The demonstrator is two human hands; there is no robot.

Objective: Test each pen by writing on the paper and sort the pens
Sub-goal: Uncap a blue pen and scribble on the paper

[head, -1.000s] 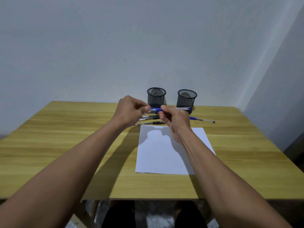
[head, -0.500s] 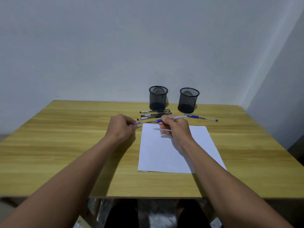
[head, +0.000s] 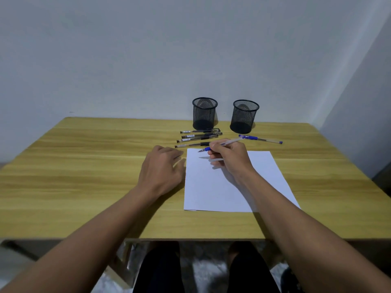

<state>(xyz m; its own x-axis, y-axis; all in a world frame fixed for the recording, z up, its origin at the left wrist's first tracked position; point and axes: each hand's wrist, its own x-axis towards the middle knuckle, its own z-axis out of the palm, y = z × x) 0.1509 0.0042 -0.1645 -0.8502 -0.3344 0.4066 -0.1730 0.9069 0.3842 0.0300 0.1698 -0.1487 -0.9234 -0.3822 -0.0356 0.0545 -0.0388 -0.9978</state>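
Observation:
My right hand (head: 230,157) grips a blue pen (head: 232,141) in a writing hold. Its bare tip sits just above the top left corner of the white paper (head: 211,191). Palm down on the table, my left hand (head: 163,166) rests just left of the paper, its fingertips close to the sheet's edge. Whether the pen's cap is under its fingers is hidden. Several black pens (head: 198,136) lie side by side beyond the paper. A second blue pen (head: 260,139) lies capped to their right.
Two black mesh pen cups stand at the back, the left cup (head: 204,113) behind the black pens and the right cup (head: 244,116) beside it. The wooden table (head: 84,166) meets a white wall at the back. My knees show below its front edge.
Both hands came down from in front of the cups. My left hand pulled the cap off and settled on the table. My right hand brought the pen's tip to the paper.

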